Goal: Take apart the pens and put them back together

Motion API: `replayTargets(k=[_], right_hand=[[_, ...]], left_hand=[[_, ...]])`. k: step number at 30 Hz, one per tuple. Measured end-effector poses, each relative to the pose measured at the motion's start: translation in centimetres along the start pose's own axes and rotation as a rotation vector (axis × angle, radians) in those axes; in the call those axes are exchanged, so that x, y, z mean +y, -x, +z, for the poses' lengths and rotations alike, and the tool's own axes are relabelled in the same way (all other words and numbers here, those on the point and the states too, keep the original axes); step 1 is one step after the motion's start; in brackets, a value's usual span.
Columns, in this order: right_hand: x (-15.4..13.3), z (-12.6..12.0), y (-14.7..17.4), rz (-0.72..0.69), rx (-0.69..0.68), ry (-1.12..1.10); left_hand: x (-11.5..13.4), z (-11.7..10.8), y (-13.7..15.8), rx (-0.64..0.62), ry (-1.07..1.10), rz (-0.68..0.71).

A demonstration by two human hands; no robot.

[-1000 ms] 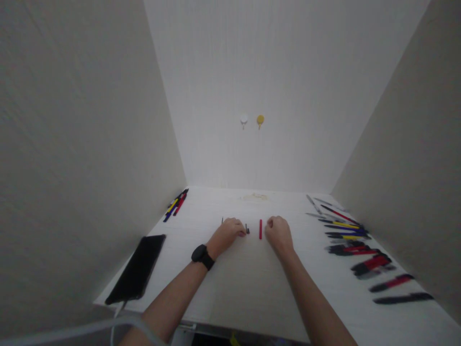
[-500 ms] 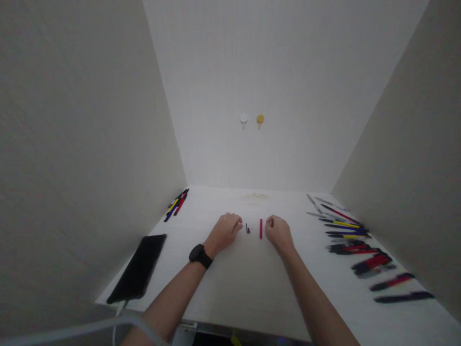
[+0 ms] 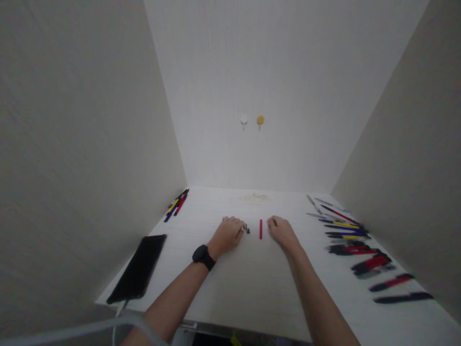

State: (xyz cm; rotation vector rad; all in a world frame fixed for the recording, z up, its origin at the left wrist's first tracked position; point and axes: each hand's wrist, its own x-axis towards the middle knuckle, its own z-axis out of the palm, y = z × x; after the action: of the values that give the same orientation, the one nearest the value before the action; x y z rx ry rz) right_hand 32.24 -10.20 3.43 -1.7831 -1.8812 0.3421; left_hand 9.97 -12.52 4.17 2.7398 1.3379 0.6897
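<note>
My left hand (image 3: pixel 228 234), with a black watch (image 3: pixel 203 256) on its wrist, rests low over the white table, fingers curled. Its thumb side is right beside some small black pen parts (image 3: pixel 248 229); whether it touches them is unclear. A tiny dark tip shows past its far knuckles, but what is in the fingers is hidden. A short red pen barrel (image 3: pixel 260 229) lies upright in view between the two hands. Just right of that barrel is my right hand (image 3: pixel 283 231), its fingers curled into a pinch. Anything inside that pinch is too small to make out.
Many pens (image 3: pixel 347 230) lie in a row along the right wall, with black and red bundles (image 3: pixel 372 264) nearer me. A few coloured pens (image 3: pixel 176 205) sit at the left wall. A black tablet (image 3: pixel 139 269) with a white cable lies front left. Two hooks (image 3: pixel 260 120) are on the back wall.
My left hand has shifted slightly right, up to the small black parts, and turned more palm-down. My right hand has moved a little right, away from the red barrel, its fist loosening into a pinch.
</note>
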Motion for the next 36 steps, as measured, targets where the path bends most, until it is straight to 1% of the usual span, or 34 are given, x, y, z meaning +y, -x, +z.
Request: replayTargets(k=[2,4,8,10,12,14,18,24,29,34,36], right_hand=[[0.1,-0.3,0.1,-0.062,-0.052,0.016],[0.2,-0.5,0.2,-0.124,-0.086,0.046],[0.4,-0.6,0.4,-0.234,-0.128,0.154],[0.4,-0.5,0.4,-0.237,-0.128,0.217],[0.2,-0.3,0.4,-0.22,-0.127,0.275],[-0.1,-0.2,0.5,-0.206,-0.133,0.316],[-0.8,-0.2,0.5,-0.146,-0.124,0.346],[-1.2,-0.7,0.6,0.054,0.018,0.345],[-1.3,-1.1,0.7,0.172,0.077,0.332],[-1.4,-1.1,0.6,0.234,0.057,0.309],[-1.3,-1.1,0.6,0.244,0.058,0.289]], left_hand=[[0.1,0.1,-0.1,0.02,-0.009,-0.002],[0.1,0.0,-0.2,0.065,-0.025,-0.032],[-0.2,-1.0,-0.4,0.235,-0.09,-0.208],[-0.4,-1.4,-0.4,0.255,-0.127,-0.254],[-0.4,-1.5,-0.3,0.219,-0.147,-0.24],[-0.3,-1.3,-0.3,0.168,-0.15,-0.193],[0.2,-0.7,-0.2,0.098,-0.142,-0.116],[0.4,-0.6,-0.4,0.04,-0.178,-0.096],[0.3,-0.2,-0.4,0.046,-0.231,-0.111],[0.4,0.2,-0.5,0.075,-0.253,-0.136],[0.4,0.0,-0.6,0.101,-0.253,-0.166]])
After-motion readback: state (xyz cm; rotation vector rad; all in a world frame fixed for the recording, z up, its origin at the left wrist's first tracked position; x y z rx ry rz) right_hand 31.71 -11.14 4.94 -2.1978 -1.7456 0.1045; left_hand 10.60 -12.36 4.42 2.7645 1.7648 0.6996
